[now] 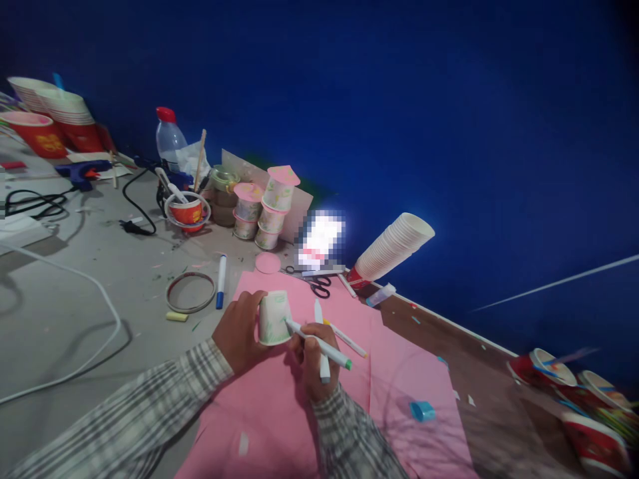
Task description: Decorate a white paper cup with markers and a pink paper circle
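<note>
My left hand [241, 332] is closed around a small white paper cup [273, 319], its wider rim facing down. Green marks show on the cup's side. A white marker with a green end [327, 349] is in my right hand [315, 362], and its tip meets the cup's side. A second white marker [318, 311] runs beside the right fingers; whether they grip it too I cannot tell. Just right of that hand, a marker with yellow ends [347, 338] lies on the pink paper [279, 412].
Decorated stacked cups [272, 216] stand behind, near scissors [319, 285] and a glowing, blurred-out screen [322, 239]. A tall cup stack [392, 249] leans at the right. Tape [190, 310], a blue marker [221, 283] and a white cable [107, 299] lie left; a blue piece [422, 410] lies right.
</note>
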A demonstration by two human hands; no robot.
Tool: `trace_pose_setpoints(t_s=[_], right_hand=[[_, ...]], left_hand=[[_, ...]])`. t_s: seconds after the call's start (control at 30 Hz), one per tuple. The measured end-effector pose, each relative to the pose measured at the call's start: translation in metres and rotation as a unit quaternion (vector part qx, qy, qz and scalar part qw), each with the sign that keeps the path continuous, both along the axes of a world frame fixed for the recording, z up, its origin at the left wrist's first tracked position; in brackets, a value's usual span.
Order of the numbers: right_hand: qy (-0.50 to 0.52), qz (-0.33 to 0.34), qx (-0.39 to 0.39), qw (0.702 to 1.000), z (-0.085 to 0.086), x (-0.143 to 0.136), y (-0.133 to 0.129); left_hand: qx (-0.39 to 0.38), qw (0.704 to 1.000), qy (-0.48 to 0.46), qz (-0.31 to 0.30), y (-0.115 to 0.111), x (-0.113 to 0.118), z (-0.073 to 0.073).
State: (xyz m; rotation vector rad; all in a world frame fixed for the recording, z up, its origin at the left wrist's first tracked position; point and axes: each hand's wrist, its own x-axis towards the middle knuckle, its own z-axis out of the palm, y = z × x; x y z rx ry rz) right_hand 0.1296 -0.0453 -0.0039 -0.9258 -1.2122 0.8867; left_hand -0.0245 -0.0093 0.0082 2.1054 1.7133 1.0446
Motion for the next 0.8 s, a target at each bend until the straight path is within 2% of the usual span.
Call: trace_pose_setpoints(t_s=[0.2,0.6,0.8], right_hand=[[-0.008,0.021,0.012,1.0,0.0055,-0.0019,-0.0035],[-0.007,0.029,0.012,0.999,0.0033,-0.0016,-0.003],[-0.002,0.002,0.012,1.0,0.0032,-0.0012,-0.0015]], left_hand=[[0.018,1.0,0.002,-0.008,0.0007,-0.0013,-0.0025],[0.02,1.0,0.014,-0.009,0.0007,-0.0012,-0.002],[0.016,1.0,0.007,-0.003,-0.0001,0.0001,0.0004]])
